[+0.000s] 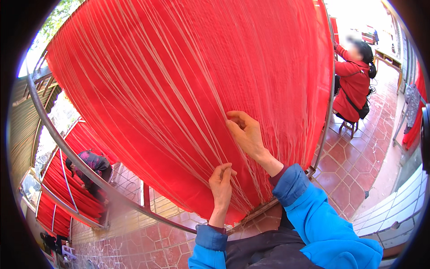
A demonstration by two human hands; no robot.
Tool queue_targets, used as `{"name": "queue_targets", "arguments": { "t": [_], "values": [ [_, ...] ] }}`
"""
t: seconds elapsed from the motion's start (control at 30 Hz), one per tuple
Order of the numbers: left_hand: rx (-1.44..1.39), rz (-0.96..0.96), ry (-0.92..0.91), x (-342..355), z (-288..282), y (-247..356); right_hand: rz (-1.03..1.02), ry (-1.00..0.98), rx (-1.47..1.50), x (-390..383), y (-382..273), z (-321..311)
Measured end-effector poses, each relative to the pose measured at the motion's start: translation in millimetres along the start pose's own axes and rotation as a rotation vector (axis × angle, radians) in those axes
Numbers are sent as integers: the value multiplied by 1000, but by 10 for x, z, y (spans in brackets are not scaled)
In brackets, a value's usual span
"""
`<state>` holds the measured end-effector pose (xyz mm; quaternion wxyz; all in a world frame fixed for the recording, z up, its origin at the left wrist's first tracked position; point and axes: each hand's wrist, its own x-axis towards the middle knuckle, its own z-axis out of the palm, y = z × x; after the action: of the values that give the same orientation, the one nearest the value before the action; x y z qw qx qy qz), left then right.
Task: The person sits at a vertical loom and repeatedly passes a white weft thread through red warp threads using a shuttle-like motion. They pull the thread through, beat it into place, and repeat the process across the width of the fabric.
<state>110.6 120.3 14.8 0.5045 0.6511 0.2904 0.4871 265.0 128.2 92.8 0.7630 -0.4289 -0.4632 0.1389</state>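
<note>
A broad red sheet (134, 96) fills the middle, stretched up and away from me. Long, thin pale threads (177, 96) run down over it, bunched into strands on the left and lying more densely on the right. My right hand (247, 135) is against the sheet at its lower middle, thumb and forefinger pinched at a strand. Lower and to the left, my left hand (220, 184) is closed, its fingertips pinching threads near the sheet's bottom end. The exact threads between the fingertips are too fine to make out.
A curved metal rail (80, 157) borders the left side, and a metal edge bar (325, 125) the right. One person in red (354, 85) sits on a stool at right; another person (92, 168) bends over red material at left. Tiled floor (340, 166) lies beneath.
</note>
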Motion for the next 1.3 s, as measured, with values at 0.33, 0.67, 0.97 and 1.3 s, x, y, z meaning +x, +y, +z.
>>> {"name": "queue_targets", "arguments": {
  "t": [0.33, 0.67, 0.97, 1.3],
  "values": [
    [-158, 63, 21, 23, -89, 297, 156, -212, 299, -360, -317, -85],
    [-417, 116, -99, 25, 71, 531, 301, -364, 355, -339, -445, -192],
    [-523, 85, -25, -54, 65, 478, 267, -316, 367, -394, -446, -202],
    [-521, 109, -4, -128, -33, 558, 271, -309, 338, -482, -496, -79]
  ]
}}
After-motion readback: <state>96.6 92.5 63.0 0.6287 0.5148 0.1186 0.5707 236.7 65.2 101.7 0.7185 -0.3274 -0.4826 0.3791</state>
